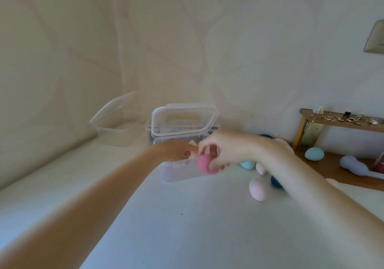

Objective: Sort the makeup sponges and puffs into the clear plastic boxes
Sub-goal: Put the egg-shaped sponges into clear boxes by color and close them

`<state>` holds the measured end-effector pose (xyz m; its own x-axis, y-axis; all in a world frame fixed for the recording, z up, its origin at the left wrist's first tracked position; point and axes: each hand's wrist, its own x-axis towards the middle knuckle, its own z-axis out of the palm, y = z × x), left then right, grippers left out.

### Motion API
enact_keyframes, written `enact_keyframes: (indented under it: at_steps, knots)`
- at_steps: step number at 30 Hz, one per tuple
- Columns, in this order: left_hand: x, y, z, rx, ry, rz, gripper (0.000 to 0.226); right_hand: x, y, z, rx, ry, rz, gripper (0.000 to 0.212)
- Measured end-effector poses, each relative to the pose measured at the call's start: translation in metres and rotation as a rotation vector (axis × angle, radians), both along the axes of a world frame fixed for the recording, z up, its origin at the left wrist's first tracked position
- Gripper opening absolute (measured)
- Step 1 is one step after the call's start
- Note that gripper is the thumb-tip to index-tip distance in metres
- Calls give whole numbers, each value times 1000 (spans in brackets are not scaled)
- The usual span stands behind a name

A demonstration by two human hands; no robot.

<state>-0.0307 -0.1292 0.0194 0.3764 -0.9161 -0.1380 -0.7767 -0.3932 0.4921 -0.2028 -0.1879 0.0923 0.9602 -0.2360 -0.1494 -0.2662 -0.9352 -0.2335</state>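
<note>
Pink sponge held at the open box

Mid-frame, the right hand has its grip closed round a pink sponge at the box rim, likely for dropping in; the left hand reaches inside, its grip unclear.

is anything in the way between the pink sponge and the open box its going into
Nothing visible blocks it. The right hand holds the pink sponge at the front rim of the open clear box, whose lid stands up at the back. The left hand reaches over the box opening beside it, which crowds the gap but does not close it.
</note>
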Motion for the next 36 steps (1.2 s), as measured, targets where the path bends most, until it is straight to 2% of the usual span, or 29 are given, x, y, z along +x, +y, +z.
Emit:
enact_keyframes:
  at_steps: [2,4,8,12,15,18,22,25,29,33,36]
  knots:
    - [-12,-2,1,6,-18,-14,21,-6,-11,21,15,-193,-49,30]
    - [-23,-6,-1,-8,-5,-46,26,-7,-24,25,-62,-286,-103,31]
    - [-37,-13,-6,9,-131,-151,26,-8,-34,5,-81,-234,-163,39]
    - [-43,-12,-2,56,-251,-238,43,-14,-36,-3,-88,-212,-174,46]
    - [-45,-13,-1,33,-224,-204,31,-14,-39,-4,-54,-349,-202,44]
    - [-45,-13,-2,47,-253,-224,31,-8,-39,-3,36,-549,-237,42]
    - [-44,-11,-1,83,-339,-263,39,4,-37,-8,94,-630,-256,40]
    - [-40,-11,-4,86,-314,-266,43,13,-38,-10,108,-677,-279,38]
    - [-41,-11,-4,62,-265,-259,42,29,-43,-12,42,-631,-288,34]
    - [-46,-7,-2,31,-199,-234,36,49,-47,-19,12,-404,-327,33]
    - [-51,-4,1,9,-244,-256,39,55,-49,-30,34,-322,-365,34]
